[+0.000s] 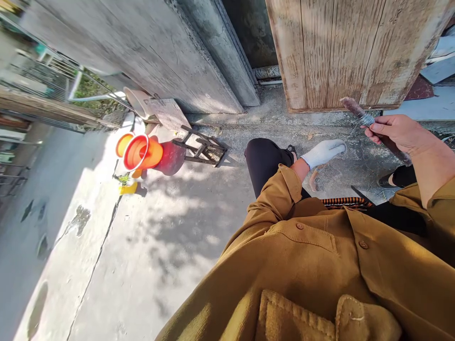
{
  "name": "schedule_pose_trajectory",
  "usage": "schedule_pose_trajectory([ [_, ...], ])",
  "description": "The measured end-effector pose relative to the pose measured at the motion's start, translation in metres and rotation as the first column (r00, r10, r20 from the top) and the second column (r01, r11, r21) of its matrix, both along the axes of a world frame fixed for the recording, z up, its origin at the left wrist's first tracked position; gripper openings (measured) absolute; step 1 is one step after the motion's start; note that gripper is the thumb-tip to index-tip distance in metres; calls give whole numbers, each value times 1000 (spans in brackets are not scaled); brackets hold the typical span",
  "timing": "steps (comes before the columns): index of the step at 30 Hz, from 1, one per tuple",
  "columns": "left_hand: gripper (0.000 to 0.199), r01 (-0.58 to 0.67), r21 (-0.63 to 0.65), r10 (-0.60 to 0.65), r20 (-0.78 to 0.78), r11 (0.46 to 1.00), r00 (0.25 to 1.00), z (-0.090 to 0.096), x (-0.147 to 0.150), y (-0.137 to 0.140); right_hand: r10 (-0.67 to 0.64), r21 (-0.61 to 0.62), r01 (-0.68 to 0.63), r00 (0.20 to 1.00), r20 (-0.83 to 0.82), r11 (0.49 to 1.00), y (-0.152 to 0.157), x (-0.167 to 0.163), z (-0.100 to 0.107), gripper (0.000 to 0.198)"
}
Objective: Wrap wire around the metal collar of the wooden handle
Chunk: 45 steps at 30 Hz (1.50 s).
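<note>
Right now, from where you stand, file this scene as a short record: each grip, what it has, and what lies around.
Left grip: white-gloved, pinched at a thin strand of wire
Right grip: bare, closed around a stick
Wire: wound around the stick, beside the right fingers
Ahead: weathered wooden panel
Ground: concrete, part sun, part shade
Off to the left: orange bucket and a small wooden frame
Below the glove: curved brown item, unidentifiable
Clothing: brown shirt, sleeves rolled
</note>
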<state>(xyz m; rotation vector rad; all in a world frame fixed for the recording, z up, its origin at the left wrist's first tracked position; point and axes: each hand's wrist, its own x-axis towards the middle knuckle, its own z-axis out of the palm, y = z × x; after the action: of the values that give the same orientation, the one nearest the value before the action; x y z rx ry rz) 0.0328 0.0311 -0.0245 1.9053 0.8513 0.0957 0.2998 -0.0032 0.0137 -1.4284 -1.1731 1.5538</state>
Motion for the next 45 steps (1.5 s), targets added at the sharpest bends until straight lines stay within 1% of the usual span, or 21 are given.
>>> schedule_pose_trajectory([
  [3,33,102,20,-102,-16,995,995,2,0,-6,-235,48,234,972,16,971,10,6,-12,46],
  [5,32,153,48,-152,-24,987,988,6,-1,-8,-244,17,248,932,269,969,17,13,-25,42],
  [7,35,148,88,-146,-31,985,989,11,-3,-8,23,-138,82,781,624,987,22,18,-40,41],
  [9,37,93,145,-86,-53,985,995,16,-6,-4,341,-321,-143,595,728,936,23,17,-52,41],
  [12,38,-24,219,44,-88,975,995,19,-12,5,586,-433,-395,565,581,810,17,8,-59,45],
  [16,36,-148,229,171,-85,962,982,16,-17,13,747,-394,-635,562,356,665,7,-5,-45,55],
  [18,36,-153,188,162,-38,970,986,12,-16,14,798,-352,-717,561,222,602,3,-9,-32,55],
  [20,34,-110,118,110,13,987,994,6,-13,13,813,-283,-765,570,118,578,-1,-9,-19,55],
  [21,31,-84,79,83,21,993,996,3,-11,12,797,-242,-762,597,95,600,-3,-8,-14,56],
  [23,27,-45,17,45,4,999,999,-1,-6,9,678,-156,-662,729,95,733,-5,-4,-6,58],
  [25,29,-25,-19,24,-28,1000,999,-2,-3,4,419,-66,-415,903,94,908,-4,2,-2,57],
  [26,31,-15,-24,14,-34,1000,999,-1,-3,2,263,-32,-262,960,90,965,-3,4,-2,55],
  [28,36,20,-10,-20,-28,1000,999,4,-3,-2,-14,2,14,993,115,1000,2,10,-4,45],
  [30,37,64,39,-63,-27,997,998,8,-4,-4,-169,-6,175,960,224,985,9,15,-8,34],
  [32,37,123,97,-118,-51,988,992,11,-5,-5,-174,-30,207,882,438,978,16,19,-14,29],
  [33,37,151,121,-143,-67,981,987,12,-5,-5,-108,-60,173,812,573,983,19,20,-17,29],
  [35,38,187,156,-174,-92,970,980,12,-6,-5,144,-189,15,589,795,982,23,20,-25,33],
  [37,39,179,184,-161,-109,967,981,11,-6,-4,393,-364,-149,385,835,919,23,15,-33,34],
  [38,39,160,197,-138,-120,967,983,11,-6,-3,496,-443,-226,346,796,868,21,10,-37,33],
  [42,38,75,216,-49,-124,974,991,9,-7,3,772,-575,-516,399,495,635,4,-10,-47,39],
  [45,38,17,206,-3,-67,978,998,8,-10,7,837,-540,-640,410,362,547,-6,-19,-42,44],
])
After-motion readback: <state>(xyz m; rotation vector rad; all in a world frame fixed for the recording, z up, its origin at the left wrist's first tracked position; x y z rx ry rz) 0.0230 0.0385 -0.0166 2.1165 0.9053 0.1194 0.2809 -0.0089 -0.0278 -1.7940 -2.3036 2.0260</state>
